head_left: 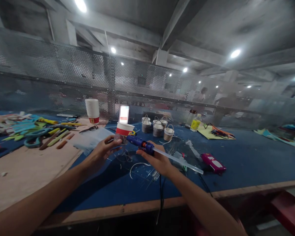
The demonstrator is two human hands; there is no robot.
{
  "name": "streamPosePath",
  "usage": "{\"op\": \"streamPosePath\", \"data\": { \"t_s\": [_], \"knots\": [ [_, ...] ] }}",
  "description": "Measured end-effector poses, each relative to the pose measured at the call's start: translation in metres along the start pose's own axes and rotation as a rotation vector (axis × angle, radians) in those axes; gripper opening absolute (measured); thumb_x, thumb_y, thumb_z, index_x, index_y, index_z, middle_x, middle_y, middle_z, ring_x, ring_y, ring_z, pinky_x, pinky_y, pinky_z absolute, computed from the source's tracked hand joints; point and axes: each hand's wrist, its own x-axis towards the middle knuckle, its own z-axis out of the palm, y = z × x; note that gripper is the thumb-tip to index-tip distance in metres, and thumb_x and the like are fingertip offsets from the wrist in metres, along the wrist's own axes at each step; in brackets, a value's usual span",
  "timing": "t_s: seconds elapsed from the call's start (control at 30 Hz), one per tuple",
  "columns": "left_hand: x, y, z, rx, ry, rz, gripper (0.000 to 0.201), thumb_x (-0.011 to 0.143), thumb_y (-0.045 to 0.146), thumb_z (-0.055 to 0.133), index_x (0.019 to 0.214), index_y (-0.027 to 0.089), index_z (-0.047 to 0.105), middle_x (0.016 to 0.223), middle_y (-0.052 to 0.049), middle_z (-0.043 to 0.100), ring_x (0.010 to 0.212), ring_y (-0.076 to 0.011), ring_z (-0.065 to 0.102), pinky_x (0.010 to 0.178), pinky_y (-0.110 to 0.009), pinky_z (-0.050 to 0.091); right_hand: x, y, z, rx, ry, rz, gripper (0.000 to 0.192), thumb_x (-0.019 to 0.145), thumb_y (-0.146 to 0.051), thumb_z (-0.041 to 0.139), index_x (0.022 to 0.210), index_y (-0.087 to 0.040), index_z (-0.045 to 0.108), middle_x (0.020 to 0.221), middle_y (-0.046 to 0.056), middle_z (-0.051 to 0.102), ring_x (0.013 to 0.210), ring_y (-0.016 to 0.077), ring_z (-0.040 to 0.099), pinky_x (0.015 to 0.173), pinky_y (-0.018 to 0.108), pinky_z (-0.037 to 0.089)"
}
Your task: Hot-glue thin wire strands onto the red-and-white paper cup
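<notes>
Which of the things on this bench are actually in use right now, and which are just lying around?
In use: left hand holding paper cup; right hand holding glue gun.
Lying about: cup stack, small buckets, scissors, pink tool.

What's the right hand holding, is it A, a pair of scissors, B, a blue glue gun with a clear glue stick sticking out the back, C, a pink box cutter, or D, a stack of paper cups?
B: the right hand grips a blue glue gun, its nozzle aimed at the red-and-white paper cup that the left hand holds, and a clear glue stick trails out behind.
</notes>
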Motion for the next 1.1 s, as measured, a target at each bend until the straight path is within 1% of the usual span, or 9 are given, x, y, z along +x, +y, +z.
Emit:
{"op": "streamPosePath", "data": {
  "t_s": [0.1, 0.37, 0.6, 0.73, 0.87, 1.1],
  "knots": [
    [0.0005, -0.0003, 0.0003, 0.000, 0.015, 0.007, 0.045, 0.066, 0.042, 0.093, 0.103, 0.020, 0.079, 0.116, -0.013, 0.080, 0.111, -0.0311, 0.073, 0.098, -0.042, 0.055, 0.0006, 0.0007, -0.0013, -0.098, 0.002, -0.022, 0.028, 0.093, -0.049, 0.071, 0.092, -0.022, 0.065, 0.075, -0.001, 0.064, 0.067, 0.0159, 0.056, 0.065, 0.029, 0.044],
    [0.0015, -0.0019, -0.0002, 0.014, 0.020, 0.016, 0.043, 0.067, 0.042, 0.093, 0.101, 0.021, 0.078, 0.115, -0.012, 0.080, 0.112, -0.0318, 0.071, 0.100, -0.045, 0.054, 0.0010, 0.0028, -0.0015, -0.199, -0.012, -0.057, 0.023, 0.097, -0.046, 0.067, 0.094, -0.023, 0.063, 0.075, -0.001, 0.063, 0.067, 0.0158, 0.056, 0.066, 0.027, 0.041],
    [0.0025, -0.0038, -0.0019, 0.001, 0.015, 0.014, 0.042, 0.067, 0.039, 0.093, 0.101, 0.021, 0.078, 0.114, -0.011, 0.079, 0.110, -0.0293, 0.071, 0.098, -0.041, 0.055, 0.0003, -0.0024, -0.0027, -0.202, -0.022, -0.043, 0.024, 0.097, -0.047, 0.066, 0.094, -0.023, 0.063, 0.075, -0.001, 0.062, 0.068, 0.0154, 0.056, 0.066, 0.027, 0.041],
    [0.0029, -0.0036, -0.0010, 0.011, 0.024, 0.008, 0.043, 0.067, 0.040, 0.093, 0.102, 0.021, 0.078, 0.115, -0.012, 0.079, 0.112, -0.0300, 0.070, 0.097, -0.041, 0.055, -0.0013, -0.0049, -0.0034, -0.194, -0.027, -0.050, 0.026, 0.097, -0.048, 0.064, 0.093, -0.022, 0.062, 0.076, -0.002, 0.062, 0.068, 0.0153, 0.057, 0.066, 0.027, 0.040],
    [0.0033, -0.0041, -0.0017, 0.007, 0.016, 0.017, 0.039, 0.069, 0.039, 0.092, 0.101, 0.021, 0.079, 0.116, -0.011, 0.079, 0.111, -0.0291, 0.071, 0.099, -0.041, 0.054, -0.0013, -0.0053, -0.0033, -0.197, -0.023, -0.060, 0.024, 0.097, -0.046, 0.066, 0.093, -0.023, 0.061, 0.075, -0.001, 0.063, 0.068, 0.0154, 0.058, 0.065, 0.027, 0.039],
    [0.0003, -0.0017, -0.0013, 0.012, 0.011, 0.021, 0.036, 0.070, 0.038, 0.091, 0.099, 0.020, 0.080, 0.116, -0.013, 0.079, 0.112, -0.0317, 0.071, 0.100, -0.044, 0.054, -0.0008, -0.0040, -0.0028, -0.228, -0.017, -0.036, 0.028, 0.097, -0.051, 0.064, 0.093, -0.024, 0.059, 0.076, 0.000, 0.063, 0.068, 0.0168, 0.059, 0.065, 0.027, 0.039]
  ]
}}
